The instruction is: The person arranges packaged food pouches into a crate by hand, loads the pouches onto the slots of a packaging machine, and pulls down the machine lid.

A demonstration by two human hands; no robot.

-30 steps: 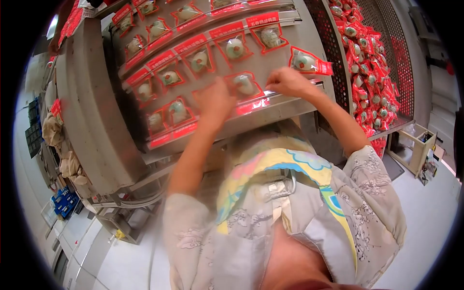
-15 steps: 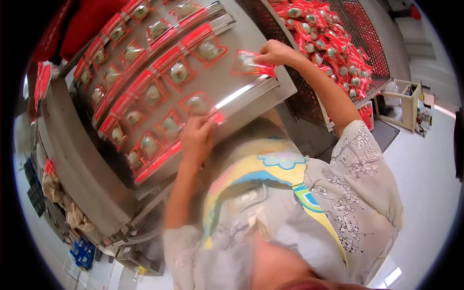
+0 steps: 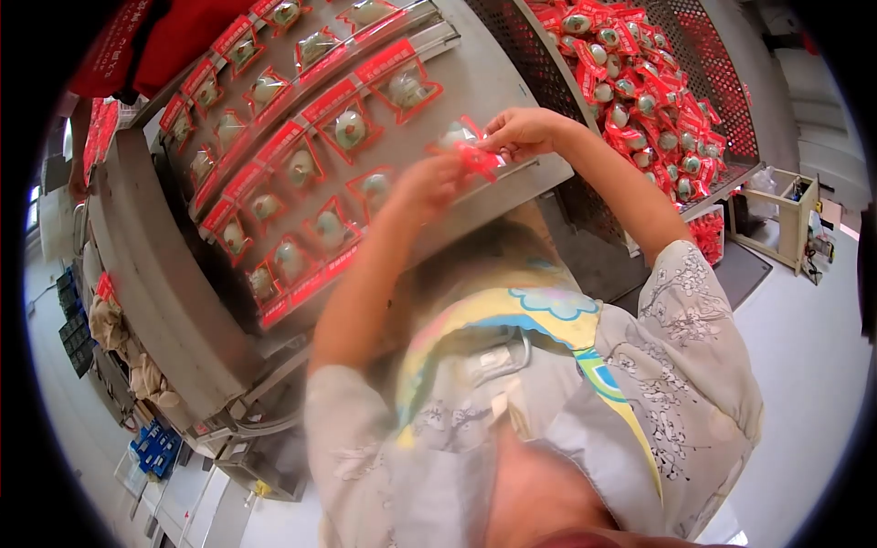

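My right hand (image 3: 527, 133) pinches the red end of a clear bag with a pale, greenish egg (image 3: 454, 137) in it, at the right end of the metal plate (image 3: 489, 68). Close against the bag's crumpled red end is my left hand (image 3: 429, 187), smeared by motion, so its grip is unclear. Several more bagged eggs lie in rows on the plate, among them one egg (image 3: 350, 129) in the middle and another (image 3: 406, 89) nearer the bag I hold. Their red bag ends line up along metal bars.
A perforated metal bin (image 3: 690, 55) at the right holds a heap of red bagged eggs (image 3: 639, 105). Left of the plate runs a thick, curved metal cover (image 3: 155, 274). Another person's red clothing (image 3: 187, 46) shows at the upper left. A small wooden stand (image 3: 776, 219) is at the far right.
My left hand has left the bag at the plate's front edge and moved right and up to the bag in my right hand. The red end of that bag is now crumpled between the hands.
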